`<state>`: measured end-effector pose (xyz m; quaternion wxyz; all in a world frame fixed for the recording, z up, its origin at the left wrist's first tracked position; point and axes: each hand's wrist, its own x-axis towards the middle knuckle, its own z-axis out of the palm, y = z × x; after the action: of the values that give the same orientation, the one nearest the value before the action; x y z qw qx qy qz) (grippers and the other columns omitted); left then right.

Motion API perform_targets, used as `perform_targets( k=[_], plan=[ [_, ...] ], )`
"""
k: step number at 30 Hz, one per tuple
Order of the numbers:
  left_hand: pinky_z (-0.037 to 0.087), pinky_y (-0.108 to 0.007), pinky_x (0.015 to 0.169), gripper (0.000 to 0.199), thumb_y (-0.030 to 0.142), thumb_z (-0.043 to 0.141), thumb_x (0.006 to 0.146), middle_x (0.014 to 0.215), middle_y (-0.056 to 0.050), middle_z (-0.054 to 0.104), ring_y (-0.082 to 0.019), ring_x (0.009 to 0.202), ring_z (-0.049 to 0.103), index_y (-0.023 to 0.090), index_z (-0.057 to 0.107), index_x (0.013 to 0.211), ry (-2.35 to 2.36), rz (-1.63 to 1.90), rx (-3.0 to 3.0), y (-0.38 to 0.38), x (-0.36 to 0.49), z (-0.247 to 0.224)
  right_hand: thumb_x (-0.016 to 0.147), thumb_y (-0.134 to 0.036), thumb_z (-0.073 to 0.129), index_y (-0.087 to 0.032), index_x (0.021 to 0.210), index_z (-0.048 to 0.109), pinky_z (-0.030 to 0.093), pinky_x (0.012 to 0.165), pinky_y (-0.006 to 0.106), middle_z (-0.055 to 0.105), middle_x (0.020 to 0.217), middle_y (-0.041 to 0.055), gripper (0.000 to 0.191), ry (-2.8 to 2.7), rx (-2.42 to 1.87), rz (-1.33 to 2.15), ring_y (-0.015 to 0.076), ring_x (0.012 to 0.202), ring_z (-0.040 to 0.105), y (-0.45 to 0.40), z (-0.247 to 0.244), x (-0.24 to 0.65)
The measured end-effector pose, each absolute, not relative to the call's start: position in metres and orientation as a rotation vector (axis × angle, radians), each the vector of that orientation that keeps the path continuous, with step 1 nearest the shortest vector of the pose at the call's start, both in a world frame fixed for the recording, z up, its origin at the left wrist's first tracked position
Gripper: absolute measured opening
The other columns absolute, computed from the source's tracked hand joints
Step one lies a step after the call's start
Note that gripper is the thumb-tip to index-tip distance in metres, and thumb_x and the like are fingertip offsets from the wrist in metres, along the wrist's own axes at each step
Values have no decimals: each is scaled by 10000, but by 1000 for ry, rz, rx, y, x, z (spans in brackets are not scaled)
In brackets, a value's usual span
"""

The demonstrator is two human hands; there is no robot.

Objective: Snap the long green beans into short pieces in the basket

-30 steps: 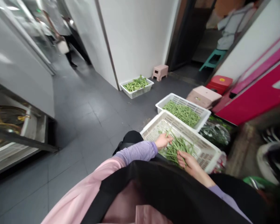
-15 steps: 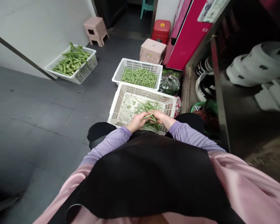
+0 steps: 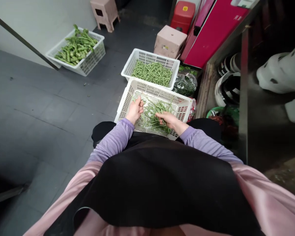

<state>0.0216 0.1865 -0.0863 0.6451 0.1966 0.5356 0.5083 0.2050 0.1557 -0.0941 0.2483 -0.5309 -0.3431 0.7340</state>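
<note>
Over the near white basket (image 3: pixel 127 95), my left hand (image 3: pixel 135 109) is closed in a fist, with a bit of green bean showing at its upper edge. My right hand (image 3: pixel 169 120) has its fingers pinched on a green bean, close above the pile. Loose green beans (image 3: pixel 159 107) lie across the middle and right of this basket, with small green scraps on its floor. Directly behind, a second white basket (image 3: pixel 128 67) holds a thick layer of short green beans (image 3: pixel 152 72).
Another white basket (image 3: pixel 93 61) with green stalks (image 3: pixel 77 47) stands by the wall at left. Pink stool (image 3: pixel 170 39) and red stool (image 3: pixel 184 14) are behind the baskets. Beside them lies a plastic bag of greens (image 3: pixel 185 83). Metal shelving (image 3: pixel 243 98) runs along the right.
My hands were together over the beans and have moved apart, the left one going left and up. The view has tilted down slightly.
</note>
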Motion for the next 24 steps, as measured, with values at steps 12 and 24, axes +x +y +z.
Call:
perform_targets(
  k=[12,24],
  plan=[
    [220,-204,395,402,533,521,972,556,59,390,-44,403,257,190,519,761,1158,1331,476,171,26,-60,799,-538,736,-202,664,523,291,439,222,387,491,-50,420,-1472,-1506,1841,84,450,339,137,-130,186],
    [505,-245,636,442,537,575,940,719,-53,596,-115,659,574,115,655,834,1037,1188,326,175,31,-81,781,-628,720,-202,869,611,274,437,237,307,496,-100,449,-1407,-1436,1958,84,418,246,161,-121,192]
  ],
)
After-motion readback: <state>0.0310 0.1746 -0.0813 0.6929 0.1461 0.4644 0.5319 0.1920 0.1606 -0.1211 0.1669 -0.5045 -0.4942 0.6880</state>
